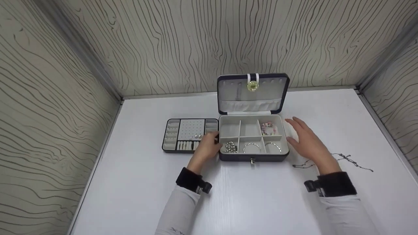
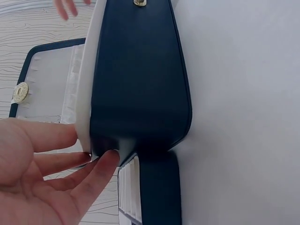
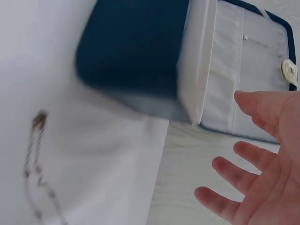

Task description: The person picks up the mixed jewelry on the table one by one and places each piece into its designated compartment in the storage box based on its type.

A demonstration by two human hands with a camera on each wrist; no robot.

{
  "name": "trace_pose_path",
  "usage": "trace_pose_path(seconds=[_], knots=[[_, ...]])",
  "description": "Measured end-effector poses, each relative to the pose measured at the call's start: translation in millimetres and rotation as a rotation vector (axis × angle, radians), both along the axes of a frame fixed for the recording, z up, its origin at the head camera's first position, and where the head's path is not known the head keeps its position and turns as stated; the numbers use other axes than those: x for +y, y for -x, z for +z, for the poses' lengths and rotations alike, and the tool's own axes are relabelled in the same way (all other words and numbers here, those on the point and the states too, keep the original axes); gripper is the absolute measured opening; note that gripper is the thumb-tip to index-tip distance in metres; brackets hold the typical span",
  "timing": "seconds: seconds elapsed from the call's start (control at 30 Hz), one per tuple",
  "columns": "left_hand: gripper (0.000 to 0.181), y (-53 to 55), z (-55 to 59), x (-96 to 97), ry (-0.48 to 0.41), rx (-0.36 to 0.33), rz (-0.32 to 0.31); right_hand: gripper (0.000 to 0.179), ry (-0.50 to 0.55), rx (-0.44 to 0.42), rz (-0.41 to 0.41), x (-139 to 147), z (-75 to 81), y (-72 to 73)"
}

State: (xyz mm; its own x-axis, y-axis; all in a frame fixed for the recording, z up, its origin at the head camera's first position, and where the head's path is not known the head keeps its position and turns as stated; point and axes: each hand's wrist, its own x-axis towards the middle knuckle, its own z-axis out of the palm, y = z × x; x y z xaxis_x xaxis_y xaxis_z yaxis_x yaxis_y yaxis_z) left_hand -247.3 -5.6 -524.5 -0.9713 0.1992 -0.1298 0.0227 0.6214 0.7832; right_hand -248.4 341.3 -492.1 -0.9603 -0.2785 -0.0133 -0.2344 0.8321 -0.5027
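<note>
A dark blue jewelry box [image 1: 253, 157] stands on the table with its lid [image 1: 250, 93] raised. My left hand [image 1: 208, 145] touches its left side near the front corner, thumb at the pale rim and fingers along the outer wall, as the left wrist view shows. Beside the box's right side, my right hand [image 1: 305, 140] is held slightly apart, fingers spread and holding nothing. In the box's compartments lie a beaded bracelet [image 1: 231, 147], two thin bracelets, one of them a silvery bracelet [image 1: 252, 147], and a pink bracelet [image 1: 267, 128].
A jewelry tray [image 1: 192, 129] with ring slots and an earring panel sits left of the box, partly behind my left hand. On the right lies a dark thin chain necklace [image 1: 352, 160], crossed by my right forearm. Another necklace [image 1: 240, 91] hangs inside the lid. Patterned walls surround the table.
</note>
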Motion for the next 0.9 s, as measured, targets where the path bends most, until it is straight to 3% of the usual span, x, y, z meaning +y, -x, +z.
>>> trace_pose_path(seconds=[0.23,0.47,0.7,0.9], knots=[[0.050,0.3,0.4,0.1,0.002,-0.009,0.000,0.056,0.042,-0.027,-0.087,55.3,-15.3,-27.4],[0.048,0.4,-1.8,-1.3,0.004,0.008,0.005,0.044,0.011,-0.071,-0.193,100.2,-26.8,-45.9],[0.044,0.1,-2.5,-2.4,-0.015,-0.004,0.019,0.034,-0.034,-0.138,-0.180,102.7,-42.5,-54.0],[0.043,0.3,-3.4,-2.0,-0.029,-0.003,0.006,0.025,-0.083,-0.103,-0.113,88.6,-56.1,-55.3]])
